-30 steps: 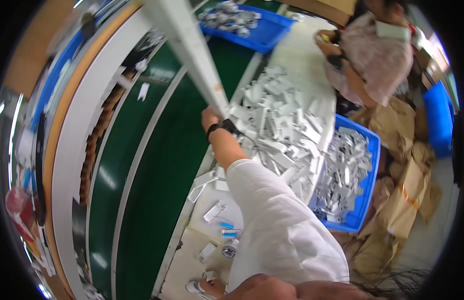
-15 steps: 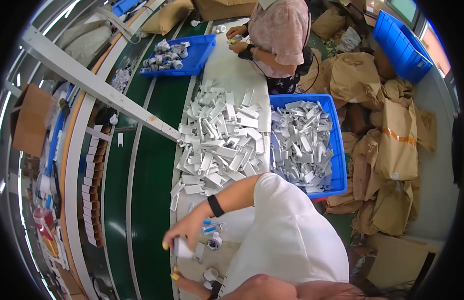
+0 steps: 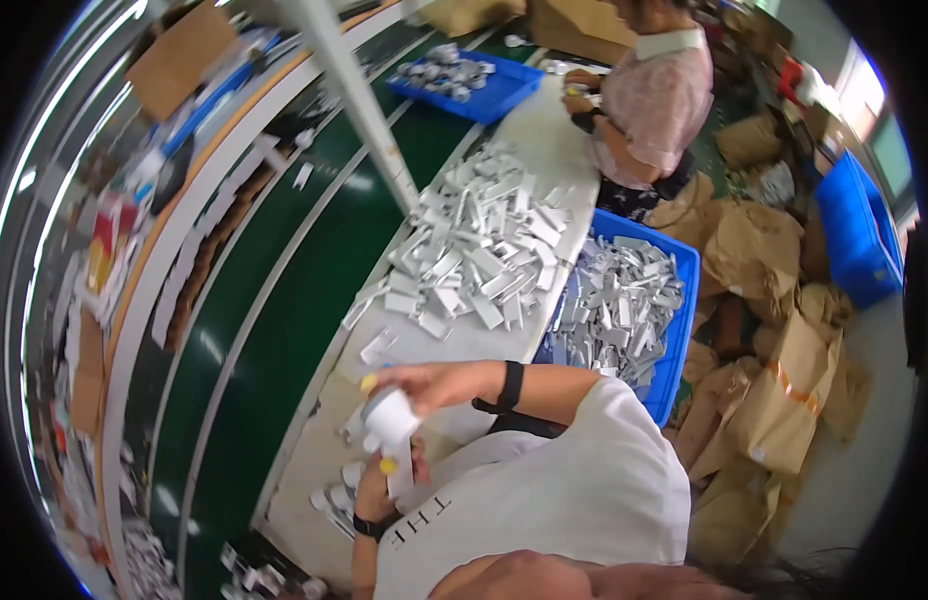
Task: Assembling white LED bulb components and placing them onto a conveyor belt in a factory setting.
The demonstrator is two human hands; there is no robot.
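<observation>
My right hand (image 3: 429, 385), a black band on its wrist, is closed round a white cylindrical part (image 3: 392, 418) with a grey rim. Just below it in the view, my left hand (image 3: 376, 490) grips a flat white oblong piece (image 3: 400, 468). The two parts meet or overlap; whether they are joined I cannot tell. Yellow covers show on fingertips of both hands. Beside my left hand, several white and grey round parts (image 3: 339, 495) lie on the worktable (image 3: 304, 470). A clear plastic piece (image 3: 379, 345) lies above my right hand.
A heap of white oblong pieces (image 3: 484, 250) covers the table beyond my hands. A blue crate (image 3: 689, 300) of similar pieces stands to its right. A co-worker (image 3: 654, 100) works at the far end, near a blue tray (image 3: 514, 90). A green conveyor (image 3: 274, 310) runs along the left.
The view has turned and shifted. My hands, apart before, have come together, the right still holding the cylindrical part. The oblong piece now shows in my left hand.
</observation>
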